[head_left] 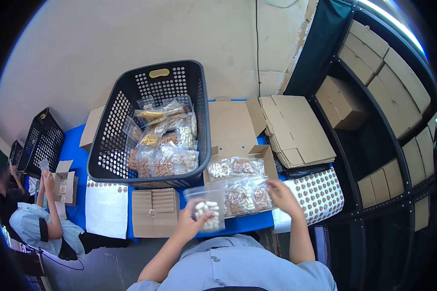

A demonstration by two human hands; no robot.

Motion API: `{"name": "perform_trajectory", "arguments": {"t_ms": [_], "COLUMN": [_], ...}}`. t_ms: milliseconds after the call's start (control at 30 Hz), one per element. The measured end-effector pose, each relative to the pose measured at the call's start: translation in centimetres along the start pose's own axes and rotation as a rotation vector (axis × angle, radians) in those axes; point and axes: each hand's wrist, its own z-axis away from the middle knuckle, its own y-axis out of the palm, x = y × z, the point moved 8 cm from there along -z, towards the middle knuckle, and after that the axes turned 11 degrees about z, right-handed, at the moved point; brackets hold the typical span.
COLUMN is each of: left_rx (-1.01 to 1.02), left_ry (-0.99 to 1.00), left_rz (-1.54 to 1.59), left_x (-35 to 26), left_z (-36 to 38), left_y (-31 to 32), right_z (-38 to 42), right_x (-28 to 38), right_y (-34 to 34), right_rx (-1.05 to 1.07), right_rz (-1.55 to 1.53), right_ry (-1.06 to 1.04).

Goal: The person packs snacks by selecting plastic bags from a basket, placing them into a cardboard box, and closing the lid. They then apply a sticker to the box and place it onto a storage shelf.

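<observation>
My left hand (189, 224) is closed on a clear zip bag of white capsule-shaped pieces (210, 213), held tilted over the table's front edge, left of the open cardboard box (271, 167). Inside that box lie several clear bags, some with brown pieces (247, 166) and some with white pieces (219, 169). At the box's front right corner is my right hand (285, 198), fingers partly extended by a bag of brown pieces (262, 198). Whether the fingertips touch that bag or the box edge is hard to make out.
A black perforated basket (203, 121) with several filled bags stands behind left. Folded cartons (301, 126) and a sticker sheet (320, 194) lie right, a closed carton (155, 213) left. Shelves with boxes (342, 102) rise at right. Another person (48, 225) works far left.
</observation>
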Motion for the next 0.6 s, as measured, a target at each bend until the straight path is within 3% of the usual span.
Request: {"name": "perform_trajectory", "arguments": {"t_ms": [100, 167, 233, 300, 433, 600], "left_rx": [-0.027, 0.003, 0.049, 0.067, 0.175, 0.046], "left_ry": [-0.186, -0.156, -0.312, -0.318, -0.191, -0.158], "left_rz": [0.2, 0.212, 0.311, 0.287, 0.26, 0.363], "left_x": [5.1, 6.9, 7.7, 8.1, 8.0, 7.8], "left_z": [0.1, -0.6, -0.7, -1.0, -1.3, -0.9], "left_y": [2.8, 4.3, 6.5, 7.7, 10.2, 12.1], "right_z": [1.1, 2.2, 3.8, 4.7, 5.1, 5.1], "right_x": [1.3, 2.5, 4.6, 4.5, 4.1, 1.3], "right_y": [3.8, 6.7, 7.6, 10.2, 9.2, 9.2], "right_rx": [0.267, 0.358, 0.391, 0.387, 0.277, 0.272], "right_rz": [-0.17, -0.401, -0.533, -0.81, -0.879, -0.894], "right_ry": [0.023, -0.012, -0.029, -0.037, 0.098, 0.132]}}
